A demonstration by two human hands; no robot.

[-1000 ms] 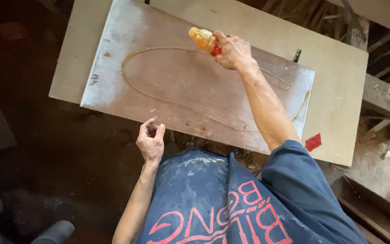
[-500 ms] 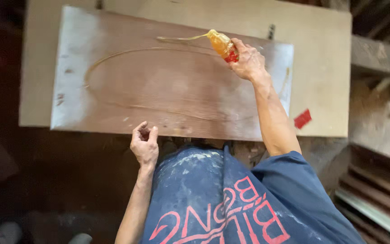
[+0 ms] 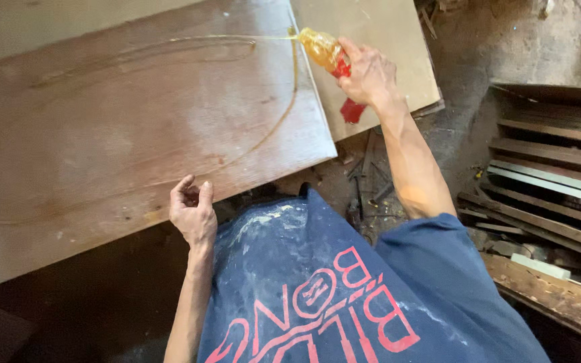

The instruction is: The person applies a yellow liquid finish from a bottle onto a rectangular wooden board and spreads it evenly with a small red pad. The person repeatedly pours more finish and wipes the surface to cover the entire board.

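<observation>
My right hand (image 3: 370, 72) grips an amber squeeze bottle (image 3: 322, 48) over the brown wooden board (image 3: 136, 134); my left hand (image 3: 193, 212), fingers loosely curled and holding nothing, rests at its edge, stacked planks (image 3: 546, 168) nearby.

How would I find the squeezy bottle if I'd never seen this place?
Find the big brown board with a thin shiny line looping across it. Follow the line to the board's far right corner, where the right hand holds a small bottle. It is see-through and honey-yellow with a red end, the only bright thing among dull wood.

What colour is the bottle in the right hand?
Amber-yellow bottle with a red cap end, seen in the head view.
</observation>
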